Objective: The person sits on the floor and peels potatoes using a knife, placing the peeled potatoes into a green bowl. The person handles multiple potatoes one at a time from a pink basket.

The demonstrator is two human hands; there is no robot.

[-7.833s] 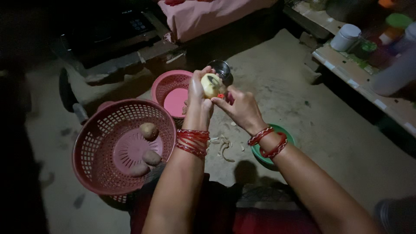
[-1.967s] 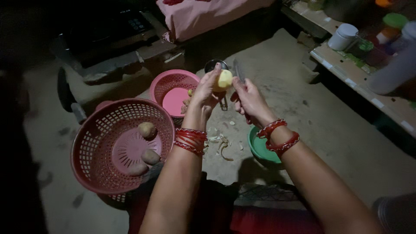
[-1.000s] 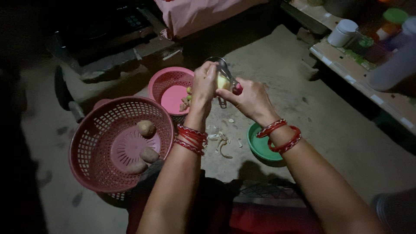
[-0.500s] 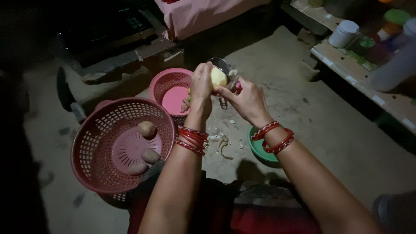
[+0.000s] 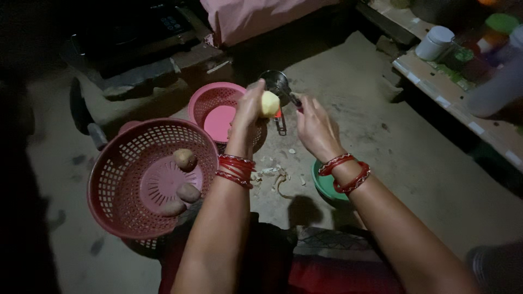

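My left hand (image 5: 248,111) grips a peeled potato (image 5: 269,103) above the small pink basket (image 5: 210,106), while my right hand (image 5: 316,128) is closed on a peeler (image 5: 294,100) just beside it.

Right hand (image 5: 316,128) drawn off potato (image 5: 269,103) (peeler (image 5: 296,102) clear now); left hand (image 5: 248,111) turned it outward.

Pale peeled potato (image 5: 269,103) held aloft beside a red-handled peeler (image 5: 297,102).

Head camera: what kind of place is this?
Probably a simple home cooking corner, dimly lit. The left hand holds a peeled potato over a bare floor, beside a big basket of potatoes and a low shelf of jars.
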